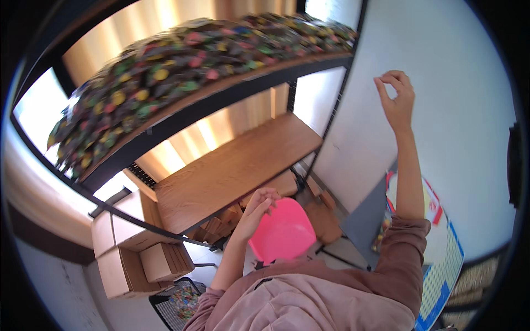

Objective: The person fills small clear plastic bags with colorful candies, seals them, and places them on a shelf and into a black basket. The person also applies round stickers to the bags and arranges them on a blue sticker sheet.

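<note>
My right hand (397, 97) is raised at the upper right in front of a white wall, its thumb and forefinger curled towards each other in a ring; nothing shows between them. My left hand (258, 211) hangs low near the centre, fingers bent and apart, with no object visible in it. Just beyond it is a bright pink plastic seat (285, 231). Higher up, a pile of small dark packets with coloured spots (198, 53) covers the upper shelf of a black metal rack. Beneath that lies a wooden shelf board (240, 161).
Cardboard boxes (120, 269) stand at the lower left, beside a black mesh basket (159, 306) holding small colourful pieces. A grey panel (364, 219) and printed sacks (439, 248) are at the right. More cardboard (221, 223) lies under the rack.
</note>
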`<state>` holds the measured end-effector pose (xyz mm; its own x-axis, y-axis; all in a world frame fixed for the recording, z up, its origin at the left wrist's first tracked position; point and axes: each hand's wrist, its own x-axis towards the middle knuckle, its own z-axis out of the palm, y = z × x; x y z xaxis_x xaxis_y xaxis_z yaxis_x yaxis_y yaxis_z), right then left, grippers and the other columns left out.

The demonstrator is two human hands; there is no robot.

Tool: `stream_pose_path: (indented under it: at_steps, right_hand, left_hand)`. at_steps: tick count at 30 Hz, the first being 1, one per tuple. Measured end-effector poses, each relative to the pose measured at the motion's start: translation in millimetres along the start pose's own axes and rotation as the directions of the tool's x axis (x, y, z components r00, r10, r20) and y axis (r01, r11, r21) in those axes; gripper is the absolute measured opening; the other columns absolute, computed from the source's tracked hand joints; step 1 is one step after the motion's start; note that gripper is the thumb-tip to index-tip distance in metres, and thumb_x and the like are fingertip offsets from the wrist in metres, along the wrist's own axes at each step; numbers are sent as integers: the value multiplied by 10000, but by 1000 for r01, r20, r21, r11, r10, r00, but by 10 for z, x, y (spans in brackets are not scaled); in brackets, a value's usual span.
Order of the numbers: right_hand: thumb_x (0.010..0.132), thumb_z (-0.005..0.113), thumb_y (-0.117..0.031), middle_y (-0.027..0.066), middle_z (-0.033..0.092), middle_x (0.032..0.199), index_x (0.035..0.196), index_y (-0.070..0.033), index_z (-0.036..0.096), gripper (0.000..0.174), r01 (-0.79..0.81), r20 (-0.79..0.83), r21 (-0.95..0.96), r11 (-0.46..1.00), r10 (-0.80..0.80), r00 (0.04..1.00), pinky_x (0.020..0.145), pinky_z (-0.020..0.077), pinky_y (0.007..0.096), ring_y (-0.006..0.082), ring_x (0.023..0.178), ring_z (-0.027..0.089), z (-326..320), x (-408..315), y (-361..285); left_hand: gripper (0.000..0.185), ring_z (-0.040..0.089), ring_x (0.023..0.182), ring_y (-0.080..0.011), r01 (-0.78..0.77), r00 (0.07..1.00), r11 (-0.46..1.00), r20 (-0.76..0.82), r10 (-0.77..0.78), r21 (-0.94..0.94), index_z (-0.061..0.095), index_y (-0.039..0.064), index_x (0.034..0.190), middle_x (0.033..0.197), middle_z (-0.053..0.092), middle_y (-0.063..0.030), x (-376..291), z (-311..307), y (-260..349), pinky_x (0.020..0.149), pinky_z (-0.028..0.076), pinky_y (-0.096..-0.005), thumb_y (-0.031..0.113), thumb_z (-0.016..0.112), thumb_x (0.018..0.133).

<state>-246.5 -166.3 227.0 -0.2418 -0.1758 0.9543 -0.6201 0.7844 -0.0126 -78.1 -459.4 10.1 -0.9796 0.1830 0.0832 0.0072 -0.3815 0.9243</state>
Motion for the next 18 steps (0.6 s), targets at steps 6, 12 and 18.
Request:
stream_pose_path:
  at_steps: [6,12,18]
  right_hand:
    - [699,725,-168,70,577,793,696,-34,583,195,-399,-143,-458,794,377,915,665,425,346,245,748,551,-1818,-1370,455]
    - [820,558,-433,181,586,925,893,-2,612,441,-604,-202,-795,54,916,347,789,416,410,335,883,560,-3013,-3132,198]
    - [721,677,-411,202,553,1010,1194,4,478,661,-799,-151,-602,-8,983,103,830,424,401,314,909,544,-2903,-3982,-330]
  left_hand:
    - [296,488,918,-116,125,918,985,364,-160,116,417,50,1178,1062,532,-48,412,529,-286,762,388,-238,176,445,911]
    - [309,488,949,-114,196,765,938,554,-330,287,419,56,1187,1094,524,-58,622,1092,-565,784,393,-248,192,447,911]
    - [333,486,978,-126,216,630,878,626,-459,426,411,51,1202,1102,520,-58,605,1357,-795,848,392,-270,203,473,911]
